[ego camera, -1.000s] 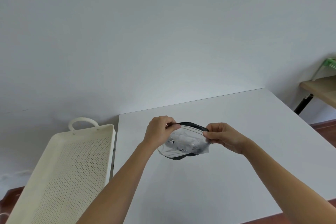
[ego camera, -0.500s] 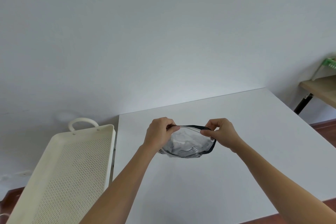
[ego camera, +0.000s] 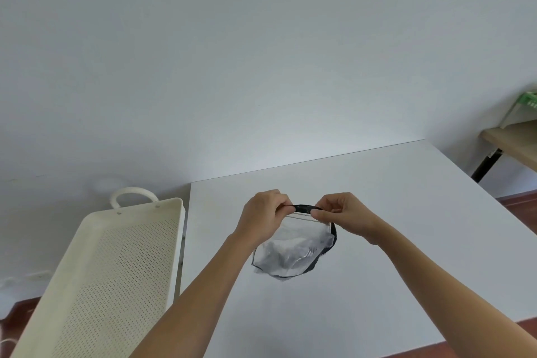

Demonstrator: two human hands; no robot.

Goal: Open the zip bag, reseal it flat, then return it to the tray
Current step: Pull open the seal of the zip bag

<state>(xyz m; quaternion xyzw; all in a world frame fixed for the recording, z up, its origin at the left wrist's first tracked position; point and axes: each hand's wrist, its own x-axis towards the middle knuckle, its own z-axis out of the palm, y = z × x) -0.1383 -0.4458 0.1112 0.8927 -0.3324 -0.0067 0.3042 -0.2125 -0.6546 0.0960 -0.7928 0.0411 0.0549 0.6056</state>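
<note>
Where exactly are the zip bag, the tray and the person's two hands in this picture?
zip bag (ego camera: 293, 253): head view, on its clear crinkled front.
tray (ego camera: 116, 264): head view, on its perforated floor.
left hand (ego camera: 261, 216): head view, on the back of the hand.
right hand (ego camera: 345, 216): head view, on the back of the hand.

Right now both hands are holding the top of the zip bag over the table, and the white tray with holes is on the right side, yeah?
Not quite. The head view shows the perforated white tray on the left of the table, not the right. The rest holds: the left hand and right hand both pinch the top edge of the zip bag above the table.
</note>
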